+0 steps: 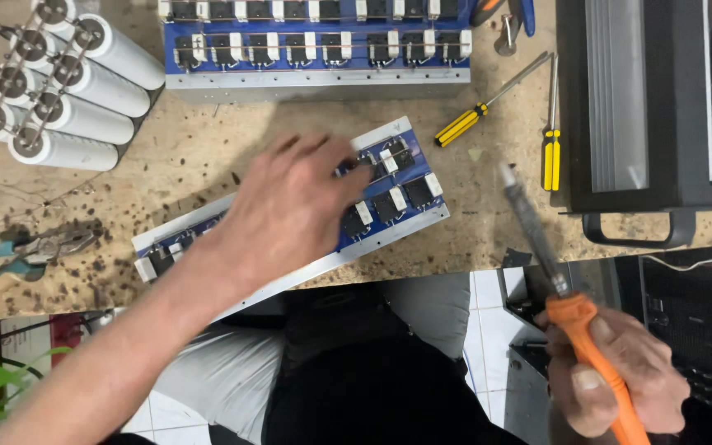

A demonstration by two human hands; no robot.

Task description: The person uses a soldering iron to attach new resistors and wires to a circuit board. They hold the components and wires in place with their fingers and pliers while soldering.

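Head view: my left hand (pixel 290 210) flat, fingers spread, on long blue circuit board w/ aluminium rail (pixel 397 194); right hand (pixel 611 375) grips orange-handled soldering iron (pixel 537 239), tip aimed up-left toward board's right end.

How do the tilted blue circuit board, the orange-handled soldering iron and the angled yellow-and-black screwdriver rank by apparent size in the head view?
1. Tilted blue circuit board
2. Orange-handled soldering iron, though it is nearer the camera
3. Angled yellow-and-black screwdriver

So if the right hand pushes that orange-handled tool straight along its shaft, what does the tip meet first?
The right hand aims the orange-handled tool up and left. Its tip hangs over bare workbench; beyond lies the nearer yellow-handled screwdriver, probably first, though the height is unclear.
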